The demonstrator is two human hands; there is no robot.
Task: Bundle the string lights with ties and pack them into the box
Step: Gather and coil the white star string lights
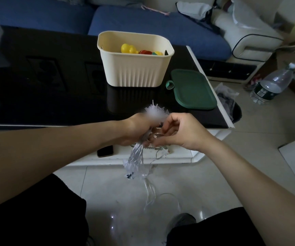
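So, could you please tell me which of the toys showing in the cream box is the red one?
The red toy lies in the box between two yellow ones: the larger yellow toy on its left, a smaller one on its right.

Dim room, glare on floor tiles (pixel 118 197), wide-angle bending at edges.

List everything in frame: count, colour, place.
string lights: 1 bunch, clear white, held in front of the table, wires trailing to the floor
box: 1, cream, on the table, open
toys: several, yellow, red, inside the box
lid: 1, green, on the table right of the box
table: 1, black top, white edge
phone: 1, dark, on the table's lower white ledge
sofa: 1, blue, behind the table
bottle: 1, clear, on the floor at right
left hand: grips the bunch
right hand: fingers curled at the wires
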